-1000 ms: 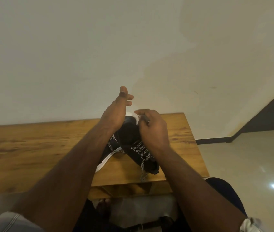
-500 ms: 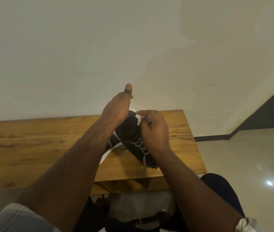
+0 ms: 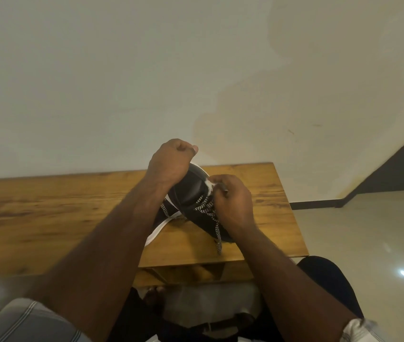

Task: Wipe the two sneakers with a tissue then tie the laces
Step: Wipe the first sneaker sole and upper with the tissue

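Note:
A black sneaker (image 3: 190,193) with a white sole and black-and-white laces (image 3: 207,211) lies tilted on the wooden table (image 3: 48,208), toe raised toward the wall. My left hand (image 3: 170,164) is curled over its toe end. My right hand (image 3: 233,203) pinches a small white tissue (image 3: 208,186) against the upper near the laces. The second sneaker (image 3: 157,230) is mostly hidden under my left forearm, with only its white sole edge and some lace showing. One lace end (image 3: 218,244) trails toward the table's front edge.
The table ends at its right edge (image 3: 292,213), with tiled floor (image 3: 369,243) beyond. A plain wall (image 3: 146,82) stands right behind the table. My knees sit below the front edge.
My left hand's fingers, spread open a second ago, have curled shut over the sneaker's toe. My right hand has stayed at the laces with the tissue.

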